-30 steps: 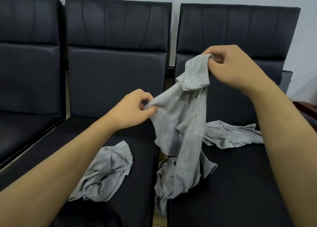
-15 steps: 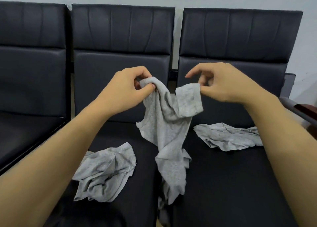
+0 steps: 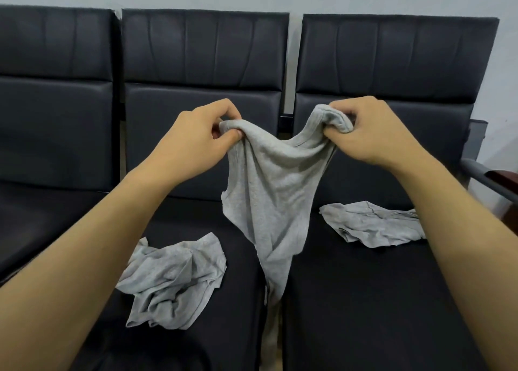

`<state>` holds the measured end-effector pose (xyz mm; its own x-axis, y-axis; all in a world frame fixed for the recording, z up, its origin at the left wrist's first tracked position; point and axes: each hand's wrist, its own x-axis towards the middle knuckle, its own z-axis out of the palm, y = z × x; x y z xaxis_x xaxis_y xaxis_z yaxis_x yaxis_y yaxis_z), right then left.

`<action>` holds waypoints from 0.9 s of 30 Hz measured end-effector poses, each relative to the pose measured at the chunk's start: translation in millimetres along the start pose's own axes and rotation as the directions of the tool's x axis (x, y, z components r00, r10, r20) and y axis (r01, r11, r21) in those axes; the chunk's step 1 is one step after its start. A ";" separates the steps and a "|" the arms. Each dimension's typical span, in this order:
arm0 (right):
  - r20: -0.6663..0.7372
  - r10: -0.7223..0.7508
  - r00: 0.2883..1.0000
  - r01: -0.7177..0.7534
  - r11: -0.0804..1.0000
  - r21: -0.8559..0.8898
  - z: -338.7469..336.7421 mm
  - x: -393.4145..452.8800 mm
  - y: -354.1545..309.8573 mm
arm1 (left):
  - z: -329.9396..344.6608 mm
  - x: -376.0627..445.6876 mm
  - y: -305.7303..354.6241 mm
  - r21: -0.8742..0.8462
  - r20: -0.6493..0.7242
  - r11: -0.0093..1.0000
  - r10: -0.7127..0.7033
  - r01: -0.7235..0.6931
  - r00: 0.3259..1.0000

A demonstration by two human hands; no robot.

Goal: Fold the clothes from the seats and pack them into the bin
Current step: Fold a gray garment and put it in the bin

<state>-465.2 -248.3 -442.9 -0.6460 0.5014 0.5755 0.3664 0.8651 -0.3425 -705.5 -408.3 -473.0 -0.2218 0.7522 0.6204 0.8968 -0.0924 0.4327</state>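
Grey tank top (image 3: 269, 191) hangs between my hands above the seat gap (image 3: 273, 328), long axis vertical; my left hand (image 3: 196, 137) and right hand (image 3: 372, 130) each pinch a shoulder strap, level and equally near.

Held up between both hands (image 3: 196, 135), one garment (image 3: 269, 196) over the gap between middle seat (image 3: 224, 328) and right seat (image 3: 364, 300); another garment on each.

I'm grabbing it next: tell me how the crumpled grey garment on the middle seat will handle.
The crumpled grey garment looks thin and creased, so probably floppy and light. It'll likely drape and unravel like the one hanging from the left hand.
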 end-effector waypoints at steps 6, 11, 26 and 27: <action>-0.027 0.069 0.997 -0.061 0.971 0.231 -2.5 2.8 -5.6 | 7.1 0.4 -1.3 0.008 0.065 0.999 -0.033 0.032 0.997; 0.171 -0.010 0.985 -0.029 0.973 0.227 -10.6 0.7 -14.2 | 7.7 -1.0 1.4 -0.034 0.103 0.999 0.033 -0.029 0.994; -0.005 -0.007 1.000 0.007 0.999 0.048 -35.4 0.6 1.5 | 5.1 -4.3 -17.8 -0.118 0.286 0.993 0.039 -0.006 0.957; -0.034 0.005 0.999 -0.004 0.999 0.037 -40.7 -1.5 6.9 | 2.0 -5.7 -22.1 -0.122 0.292 0.993 0.034 0.002 0.956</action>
<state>-434.5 -242.7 -416.0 -0.6212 0.5059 0.5985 0.3435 0.8622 -0.3722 -723.3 -409.3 -487.4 -0.0696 0.9066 0.4163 0.8431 -0.1696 0.5102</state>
